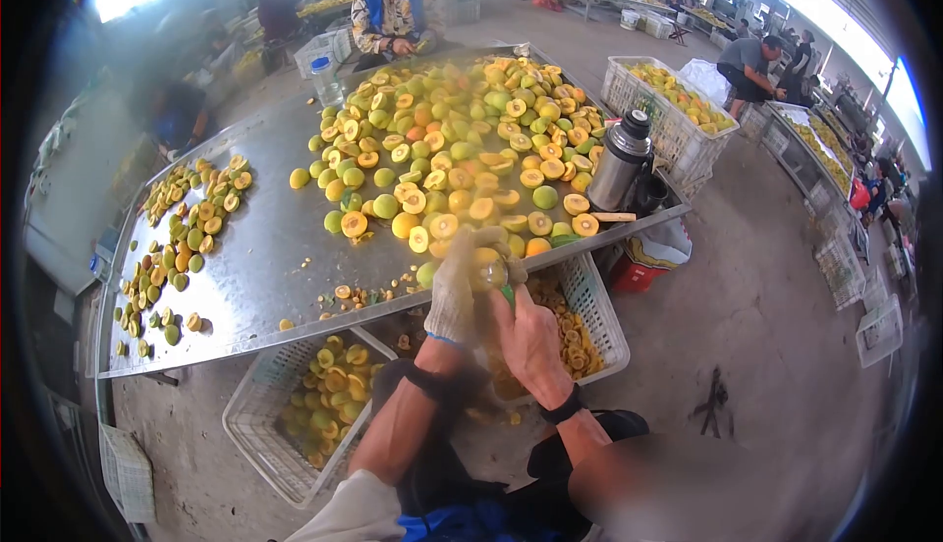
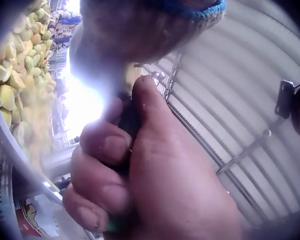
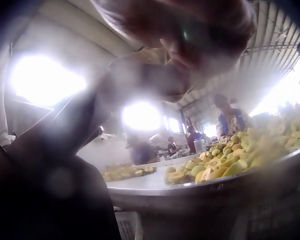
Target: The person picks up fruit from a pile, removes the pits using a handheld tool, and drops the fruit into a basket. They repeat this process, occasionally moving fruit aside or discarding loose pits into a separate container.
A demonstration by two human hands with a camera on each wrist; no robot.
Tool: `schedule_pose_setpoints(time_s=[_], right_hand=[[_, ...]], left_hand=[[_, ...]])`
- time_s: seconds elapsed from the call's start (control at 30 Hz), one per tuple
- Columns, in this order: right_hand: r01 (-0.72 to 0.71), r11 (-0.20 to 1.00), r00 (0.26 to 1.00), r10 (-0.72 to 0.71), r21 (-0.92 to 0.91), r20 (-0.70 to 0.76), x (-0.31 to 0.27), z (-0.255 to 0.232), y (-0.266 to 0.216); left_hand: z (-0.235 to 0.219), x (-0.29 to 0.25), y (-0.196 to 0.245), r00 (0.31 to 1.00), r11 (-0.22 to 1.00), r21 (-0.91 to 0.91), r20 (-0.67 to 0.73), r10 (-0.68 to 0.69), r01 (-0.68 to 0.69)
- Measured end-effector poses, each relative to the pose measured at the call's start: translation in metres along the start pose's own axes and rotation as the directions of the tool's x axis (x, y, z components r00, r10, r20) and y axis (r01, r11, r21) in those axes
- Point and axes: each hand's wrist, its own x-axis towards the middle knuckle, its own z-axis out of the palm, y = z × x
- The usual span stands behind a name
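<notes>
My left hand [image 1: 455,292], in a pale knitted glove with a blue cuff edge, holds a yellow peach half [image 1: 485,275] at the table's near edge. Close against it, my bare right hand [image 1: 531,338] grips a green-handled tool [image 1: 508,294] with a rounded metal end. In the left wrist view, the right hand's fingers [image 2: 102,167] curl round the dark handle, thumb along it. Both hands are above a white crate [image 1: 611,331] of cut fruit pieces. Glare and blur hide much of the peach half in the wrist views.
A metal table [image 1: 265,257] carries a large heap of peaches [image 1: 462,139], many halved, and a smaller pile [image 1: 187,233] at left. A steel thermos [image 1: 623,161] stands at its right corner. Another crate [image 1: 260,414] of fruit sits below. A person [image 1: 391,12] works across the table.
</notes>
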Motion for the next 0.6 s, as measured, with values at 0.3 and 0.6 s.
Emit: schedule_pose_setpoints(time_s=[0.3, 0.6], right_hand=[[0.074, 0.985, 0.997, -0.070, 0.159, -0.031, -0.008, 0.012, 0.005], [0.046, 0.958, 0.990, -0.081, 0.283, 0.113, -0.011, 0.005, 0.000]], left_hand=[[0.006, -0.008, -0.017, 0.968, 0.968, 0.103, -0.081, 0.236, -0.228], [-0.013, -0.006, -0.006, 0.979, 0.950, 0.235, 0.065, 0.195, -0.205]])
